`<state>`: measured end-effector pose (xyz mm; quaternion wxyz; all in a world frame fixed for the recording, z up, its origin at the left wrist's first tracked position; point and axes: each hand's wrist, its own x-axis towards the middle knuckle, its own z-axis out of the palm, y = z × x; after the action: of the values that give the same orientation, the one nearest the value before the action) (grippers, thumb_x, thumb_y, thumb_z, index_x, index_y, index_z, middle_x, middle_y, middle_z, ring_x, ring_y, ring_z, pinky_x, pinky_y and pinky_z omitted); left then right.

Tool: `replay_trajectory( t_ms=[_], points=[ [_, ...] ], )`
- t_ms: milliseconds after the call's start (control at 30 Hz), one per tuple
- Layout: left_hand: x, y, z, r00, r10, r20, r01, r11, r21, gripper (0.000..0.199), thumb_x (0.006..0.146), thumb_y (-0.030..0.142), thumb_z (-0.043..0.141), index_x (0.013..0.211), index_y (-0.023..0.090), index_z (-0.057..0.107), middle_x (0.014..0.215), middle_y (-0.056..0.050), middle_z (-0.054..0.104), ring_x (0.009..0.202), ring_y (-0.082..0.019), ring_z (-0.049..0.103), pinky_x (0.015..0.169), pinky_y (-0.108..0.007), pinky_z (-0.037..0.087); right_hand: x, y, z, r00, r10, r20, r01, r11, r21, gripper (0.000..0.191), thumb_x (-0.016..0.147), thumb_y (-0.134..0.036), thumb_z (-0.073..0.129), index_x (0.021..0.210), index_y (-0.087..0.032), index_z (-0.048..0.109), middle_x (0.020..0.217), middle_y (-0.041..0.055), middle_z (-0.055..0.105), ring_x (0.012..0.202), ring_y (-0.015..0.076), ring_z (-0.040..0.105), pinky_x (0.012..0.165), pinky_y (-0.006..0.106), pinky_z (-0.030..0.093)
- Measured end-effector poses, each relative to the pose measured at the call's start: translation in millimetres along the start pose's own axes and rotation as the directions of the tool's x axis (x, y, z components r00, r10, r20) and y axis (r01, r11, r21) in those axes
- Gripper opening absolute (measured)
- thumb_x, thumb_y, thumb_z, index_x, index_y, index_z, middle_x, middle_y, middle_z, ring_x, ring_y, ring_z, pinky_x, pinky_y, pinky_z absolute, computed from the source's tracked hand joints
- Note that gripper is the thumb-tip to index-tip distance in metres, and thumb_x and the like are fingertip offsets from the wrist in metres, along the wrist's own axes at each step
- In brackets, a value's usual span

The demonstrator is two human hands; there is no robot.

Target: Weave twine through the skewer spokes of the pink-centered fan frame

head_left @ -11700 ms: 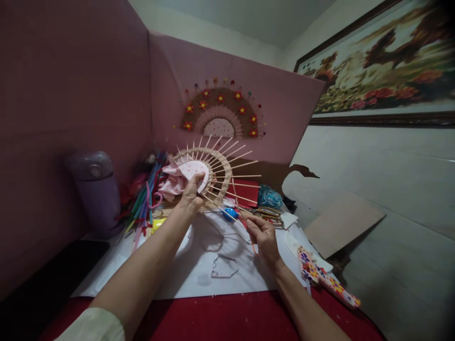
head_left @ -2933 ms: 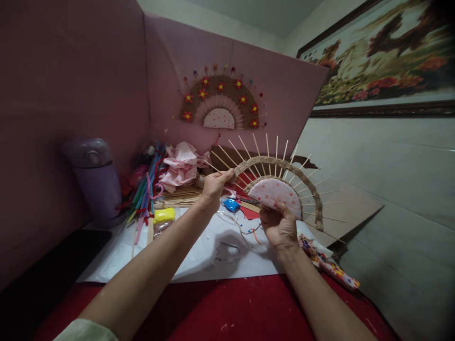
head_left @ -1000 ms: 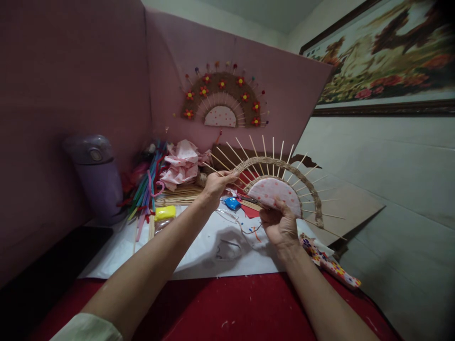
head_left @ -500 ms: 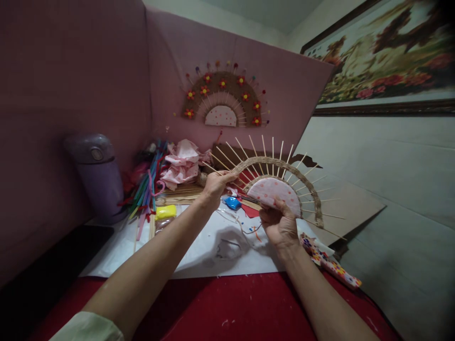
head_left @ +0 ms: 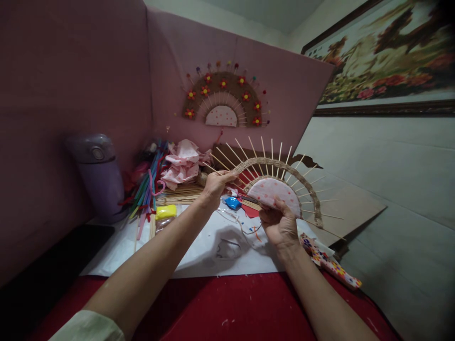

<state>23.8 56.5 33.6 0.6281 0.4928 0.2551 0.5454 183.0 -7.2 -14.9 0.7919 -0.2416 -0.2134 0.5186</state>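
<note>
A half-round woven fan craft [head_left: 275, 192] is held up above the table in both hands. Its pink dotted half-disc forms the base, thin wooden sticks fan out from it, and a band of brown twine runs woven across the sticks. My left hand [head_left: 216, 184] pinches the left end of the twine band and sticks. Round the lower edge of the half-disc closes my right hand [head_left: 280, 222], thumb on the front face, other fingers behind. A loose length of twine [head_left: 245, 229] trails below onto the white paper.
On white paper [head_left: 199, 263] lie a blue clay packet [head_left: 232, 203], a yellow clay packet [head_left: 166, 211] and bundled sticks [head_left: 181, 194]. Pipe cleaners [head_left: 142, 189], crumpled pink cloth [head_left: 183, 163] and a purple bottle [head_left: 97, 180] stand left. A finished-looking fan [head_left: 222, 94] hangs on the pink board behind.
Almost nothing differs. The fan craft's right side has shifted very slightly, and both hands keep their hold.
</note>
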Motion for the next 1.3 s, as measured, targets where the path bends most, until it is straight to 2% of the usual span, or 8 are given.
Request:
replay_trajectory(
  t_ms=[700,1000,1300],
  points=[
    [-0.1,-1.4,-0.7,0.999,0.002,-0.032,-0.002,1.0,0.011,0.019,0.068,0.029,0.065,0.063,0.013,0.056,0.06,-0.006,0.063,0.044,-0.008,0.052,0.039,-0.018,0.033,-2.8,0.6,1.9,0.999,0.037,-0.032,-0.038,0.999,-0.017,0.024,0.055,-0.015,0.069,0.075,-0.018,0.057,0.058,-0.0049,0.061,0.045,0.0082,0.051,0.032,0.015,0.033],
    [0.7,-2.3,-2.3,0.999,0.011,-0.04,-0.011,1.0,-0.006,0.021,0.063,0.031,0.068,0.063,0.014,0.054,0.058,-0.005,0.063,0.044,-0.009,0.051,0.039,-0.018,0.031,-3.2,1.1,1.0,0.999,0.047,-0.007,-0.047,0.999,-0.02,0.024,0.056,-0.016,0.069,0.075,-0.018,0.055,0.06,-0.005,0.061,0.045,0.0079,0.051,0.033,0.015,0.034],
    [-0.3,-3.0,-0.5,0.996,-0.005,-0.088,0.006,1.0,0.002,0.021,0.062,0.029,0.068,0.061,0.015,0.052,0.058,-0.004,0.063,0.043,-0.009,0.05,0.04,-0.019,0.032,-3.2,3.2,0.8,0.998,0.062,0.016,-0.061,0.998,-0.034,0.027,0.055,-0.018,0.072,0.073,-0.018,0.052,0.056,-0.0065,0.058,0.044,0.0072,0.049,0.031,0.014,0.029]
  ],
)
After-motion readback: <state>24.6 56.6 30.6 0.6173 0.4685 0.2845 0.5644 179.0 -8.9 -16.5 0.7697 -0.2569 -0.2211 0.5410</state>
